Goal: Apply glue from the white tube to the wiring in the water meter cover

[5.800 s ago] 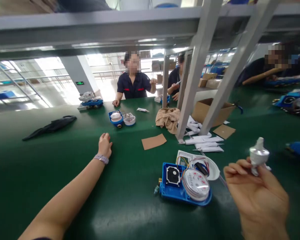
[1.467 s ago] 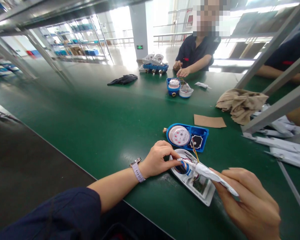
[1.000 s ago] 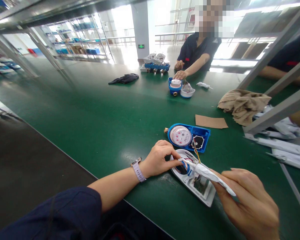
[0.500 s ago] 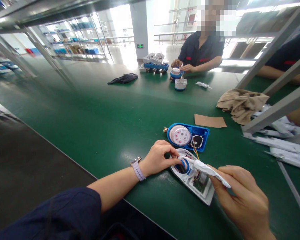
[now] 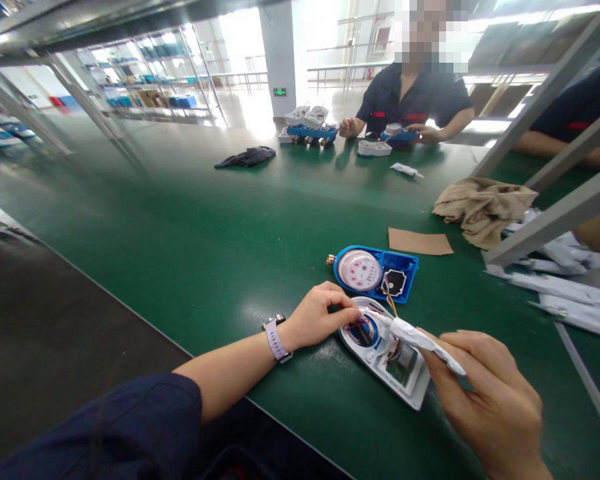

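Tube [image 5: 423, 339] sat in your right hand [image 5: 490, 393] over the white cover [image 5: 412, 393]; your left hand [image 5: 317, 317] pinched narrow, couldn't tell on what.

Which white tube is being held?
The tube in the right hand, nozzle over the white cover; other visible tubes lie on the green table: one toward the co-worker, others by the rack post.

Much Was Too Small or Cut Short

Where the nozzle [image 5: 380, 317] of the white tube [image 5: 423, 341] ended could not be told beside the left hand [image 5: 317, 317], whose fingers covered part of the white housing [image 5: 381, 360]. The wrist of the right hand [image 5: 495, 393] ran off below. Print on the meter dial [image 5: 360, 270] was too small to read. The right edge cut piled tubes [image 5: 575, 301] and a co-worker [image 5: 575, 107].
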A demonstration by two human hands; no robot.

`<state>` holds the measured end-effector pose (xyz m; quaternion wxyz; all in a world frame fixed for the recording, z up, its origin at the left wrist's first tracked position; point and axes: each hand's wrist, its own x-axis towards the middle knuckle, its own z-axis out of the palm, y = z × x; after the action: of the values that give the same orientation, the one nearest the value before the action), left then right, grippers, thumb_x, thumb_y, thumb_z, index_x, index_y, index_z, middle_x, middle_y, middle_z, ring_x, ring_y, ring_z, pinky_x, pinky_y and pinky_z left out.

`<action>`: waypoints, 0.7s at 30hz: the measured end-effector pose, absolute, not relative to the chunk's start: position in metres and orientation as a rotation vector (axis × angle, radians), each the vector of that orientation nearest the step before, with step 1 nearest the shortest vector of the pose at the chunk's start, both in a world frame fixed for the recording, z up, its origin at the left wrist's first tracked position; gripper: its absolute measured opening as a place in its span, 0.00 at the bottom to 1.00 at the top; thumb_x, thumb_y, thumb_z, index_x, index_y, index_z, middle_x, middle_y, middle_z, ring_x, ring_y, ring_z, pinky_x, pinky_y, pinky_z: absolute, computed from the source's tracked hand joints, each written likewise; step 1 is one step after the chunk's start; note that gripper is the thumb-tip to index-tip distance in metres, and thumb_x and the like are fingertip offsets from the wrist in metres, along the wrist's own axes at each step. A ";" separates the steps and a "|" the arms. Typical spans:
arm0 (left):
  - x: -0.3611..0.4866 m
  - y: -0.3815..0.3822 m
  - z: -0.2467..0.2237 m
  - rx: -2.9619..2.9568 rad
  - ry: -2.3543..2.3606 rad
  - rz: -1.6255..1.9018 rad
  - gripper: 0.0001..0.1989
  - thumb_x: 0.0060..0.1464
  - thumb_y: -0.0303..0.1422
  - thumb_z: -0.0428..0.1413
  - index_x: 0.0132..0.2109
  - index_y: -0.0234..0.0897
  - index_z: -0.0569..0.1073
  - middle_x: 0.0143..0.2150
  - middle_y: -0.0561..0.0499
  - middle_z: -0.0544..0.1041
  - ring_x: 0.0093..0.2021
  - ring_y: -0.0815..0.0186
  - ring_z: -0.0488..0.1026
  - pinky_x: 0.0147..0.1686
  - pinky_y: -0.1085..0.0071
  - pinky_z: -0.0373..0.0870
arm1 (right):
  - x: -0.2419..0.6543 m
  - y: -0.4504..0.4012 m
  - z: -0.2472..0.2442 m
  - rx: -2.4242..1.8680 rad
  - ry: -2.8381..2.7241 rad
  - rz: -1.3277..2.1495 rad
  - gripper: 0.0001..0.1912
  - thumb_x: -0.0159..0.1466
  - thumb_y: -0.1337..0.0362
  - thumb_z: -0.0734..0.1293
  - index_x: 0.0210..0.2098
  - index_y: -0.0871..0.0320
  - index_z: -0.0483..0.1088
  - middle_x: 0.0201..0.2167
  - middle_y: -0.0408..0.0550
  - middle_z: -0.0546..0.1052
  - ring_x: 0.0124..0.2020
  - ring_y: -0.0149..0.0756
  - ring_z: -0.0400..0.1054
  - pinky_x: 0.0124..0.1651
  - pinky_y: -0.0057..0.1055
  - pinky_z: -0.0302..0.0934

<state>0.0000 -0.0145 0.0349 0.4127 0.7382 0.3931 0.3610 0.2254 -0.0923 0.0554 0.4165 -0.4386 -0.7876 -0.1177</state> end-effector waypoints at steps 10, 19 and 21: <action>0.000 -0.014 0.042 1.637 0.886 0.886 0.11 0.53 0.34 0.58 0.25 0.33 0.76 0.28 0.49 0.76 0.34 0.65 0.71 0.39 0.70 0.67 | 0.222 -0.097 0.057 -1.113 -1.909 -0.328 0.11 0.57 0.74 0.71 0.39 0.59 0.73 0.30 0.44 0.71 0.31 0.33 0.67 0.39 0.35 0.63; 0.000 -0.014 0.037 1.281 0.802 0.789 0.18 0.51 0.44 0.61 0.29 0.31 0.72 0.22 0.53 0.72 0.22 0.74 0.66 0.26 0.75 0.63 | 0.223 -0.097 0.056 -1.094 -1.922 -0.319 0.11 0.57 0.74 0.71 0.38 0.57 0.72 0.31 0.44 0.72 0.32 0.34 0.67 0.39 0.36 0.64; -0.001 -0.013 0.036 1.257 0.798 0.785 0.18 0.51 0.43 0.61 0.29 0.31 0.73 0.22 0.54 0.72 0.22 0.74 0.65 0.26 0.75 0.62 | 0.222 -0.097 0.056 -1.081 -1.946 -0.312 0.11 0.57 0.75 0.71 0.38 0.58 0.72 0.30 0.45 0.72 0.32 0.34 0.66 0.39 0.37 0.64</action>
<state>-0.0008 -0.0135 0.0362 0.6664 0.5569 0.3534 0.3478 0.2222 -0.0966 0.0564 0.4321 -0.4338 -0.7806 -0.1252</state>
